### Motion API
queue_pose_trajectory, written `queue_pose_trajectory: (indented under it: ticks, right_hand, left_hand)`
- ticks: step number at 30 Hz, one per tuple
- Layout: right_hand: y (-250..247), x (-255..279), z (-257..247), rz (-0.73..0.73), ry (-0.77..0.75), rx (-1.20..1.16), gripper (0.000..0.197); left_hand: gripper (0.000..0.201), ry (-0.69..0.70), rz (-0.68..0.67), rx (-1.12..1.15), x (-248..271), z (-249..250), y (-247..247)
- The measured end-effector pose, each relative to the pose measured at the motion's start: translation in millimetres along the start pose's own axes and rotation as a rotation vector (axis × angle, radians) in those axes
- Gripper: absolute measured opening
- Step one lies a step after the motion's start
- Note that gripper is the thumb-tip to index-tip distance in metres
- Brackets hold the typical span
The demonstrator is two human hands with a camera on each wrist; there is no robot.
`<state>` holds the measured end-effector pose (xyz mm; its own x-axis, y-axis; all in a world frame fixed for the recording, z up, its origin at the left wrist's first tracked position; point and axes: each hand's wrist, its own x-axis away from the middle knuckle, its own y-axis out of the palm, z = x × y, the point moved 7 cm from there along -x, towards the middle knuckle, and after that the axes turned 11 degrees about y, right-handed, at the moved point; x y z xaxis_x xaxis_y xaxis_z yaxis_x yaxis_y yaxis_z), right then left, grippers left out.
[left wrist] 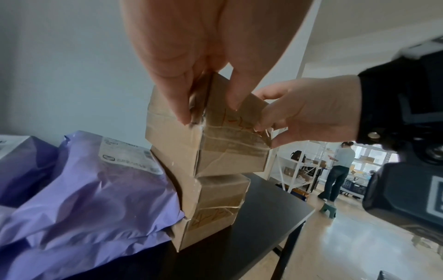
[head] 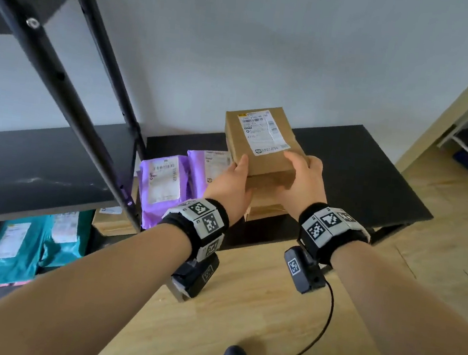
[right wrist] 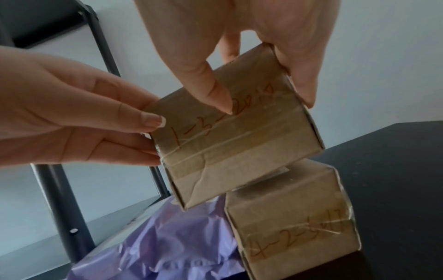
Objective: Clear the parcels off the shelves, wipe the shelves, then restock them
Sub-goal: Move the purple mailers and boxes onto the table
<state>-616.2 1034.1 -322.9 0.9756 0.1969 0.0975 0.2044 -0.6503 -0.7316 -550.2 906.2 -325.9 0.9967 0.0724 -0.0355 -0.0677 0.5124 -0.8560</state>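
A brown cardboard box with a white shipping label on top is held tilted between both hands. My left hand pinches its near left corner, thumb on top. My right hand grips its near right corner, thumb on the label. In the wrist views the same box hangs over a second taped box with red handwriting, which stands on the black table. Whether the two boxes touch I cannot tell.
Two purple mailers lie left of the boxes. The black shelf and its slanted posts stand to the left, with teal parcels on the level below. A person stands far off by white racks.
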Motion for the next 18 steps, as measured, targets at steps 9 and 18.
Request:
queue_pose_trajectory:
  ticks: [9,18]
  right_hand:
    - [15,-26,15,-0.001,-0.043,0.079,0.063]
    - [17,7,-33,0.118,-0.203,0.294,0.059]
  left_hand:
    - [0.069,-0.079,0.008,0.018,-14,-3,15]
    - [0.068,-0.059,0.043,-0.005,15,-11,-13]
